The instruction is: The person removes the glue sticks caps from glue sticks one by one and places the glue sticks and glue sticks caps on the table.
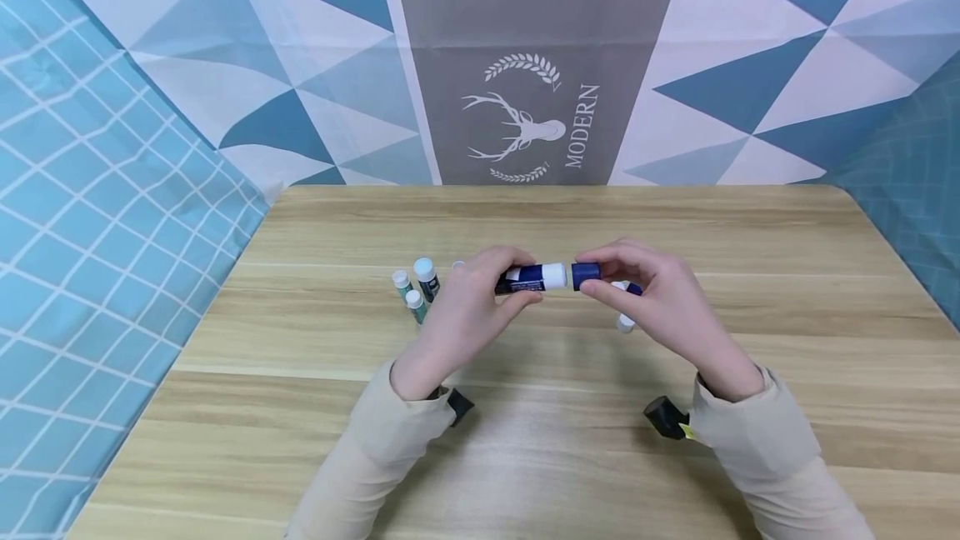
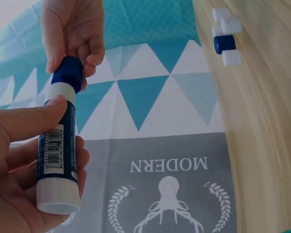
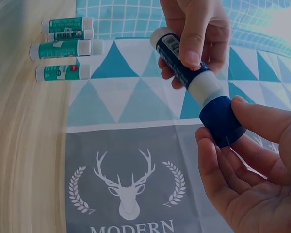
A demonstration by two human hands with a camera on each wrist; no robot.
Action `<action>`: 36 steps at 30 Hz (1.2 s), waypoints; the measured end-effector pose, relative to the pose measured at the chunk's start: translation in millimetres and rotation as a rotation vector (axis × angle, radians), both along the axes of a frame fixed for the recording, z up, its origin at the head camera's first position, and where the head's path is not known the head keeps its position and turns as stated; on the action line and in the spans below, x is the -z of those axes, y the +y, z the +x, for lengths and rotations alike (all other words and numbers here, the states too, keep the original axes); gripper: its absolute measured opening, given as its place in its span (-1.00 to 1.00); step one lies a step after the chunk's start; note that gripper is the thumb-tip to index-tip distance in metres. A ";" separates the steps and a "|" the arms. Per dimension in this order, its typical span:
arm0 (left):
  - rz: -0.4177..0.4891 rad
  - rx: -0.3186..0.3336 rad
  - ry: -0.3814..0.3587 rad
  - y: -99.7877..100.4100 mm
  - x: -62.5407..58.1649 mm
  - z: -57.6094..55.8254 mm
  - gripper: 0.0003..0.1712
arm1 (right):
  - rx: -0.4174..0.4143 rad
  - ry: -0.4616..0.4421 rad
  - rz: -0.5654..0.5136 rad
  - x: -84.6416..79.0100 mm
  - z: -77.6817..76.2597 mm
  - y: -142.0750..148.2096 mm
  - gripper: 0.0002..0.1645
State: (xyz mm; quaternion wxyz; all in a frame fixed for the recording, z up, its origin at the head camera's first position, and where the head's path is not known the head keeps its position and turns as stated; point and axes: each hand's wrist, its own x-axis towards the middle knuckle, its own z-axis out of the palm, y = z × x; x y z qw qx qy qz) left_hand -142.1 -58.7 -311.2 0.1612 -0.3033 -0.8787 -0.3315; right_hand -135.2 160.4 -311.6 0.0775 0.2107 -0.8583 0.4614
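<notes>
My left hand grips a navy-labelled glue stick by its body, above the table. The barcode side of the label shows in the left wrist view. Thumb and fingers of my right hand pinch a dark blue cap at the glue stick's white-collared end. In the head view a narrow gap separates the cap from the collar; in the right wrist view a pale glue tip shows between them. The cap is in line with the stick.
Several glue sticks with white ends, mostly green-labelled, stand on the wooden table beside my left hand. Partly behind my right hand lie several white caps and another blue cap. Patterned cloth hangs behind the table.
</notes>
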 end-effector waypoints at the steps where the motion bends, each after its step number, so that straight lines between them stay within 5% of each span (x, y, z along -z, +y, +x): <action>1: 0.006 -0.003 -0.009 -1.5 0.4 -0.2 -0.67 | 0.000 0.004 0.007 -0.5 0.4 1.0 -0.69; 13: 0.100 -0.060 -0.050 -28.8 7.7 -2.5 -0.59 | 0.049 0.012 0.074 5.3 4.2 19.2 -0.65; 20: 0.145 -0.082 -0.198 -48.7 3.8 -1.8 -0.65 | 0.098 -0.021 0.154 15.9 4.4 33.1 -0.67; 36: -0.153 -0.196 -0.375 -72.1 -3.0 -0.5 -0.79 | 0.083 -0.058 0.497 42.6 2.7 63.0 -0.69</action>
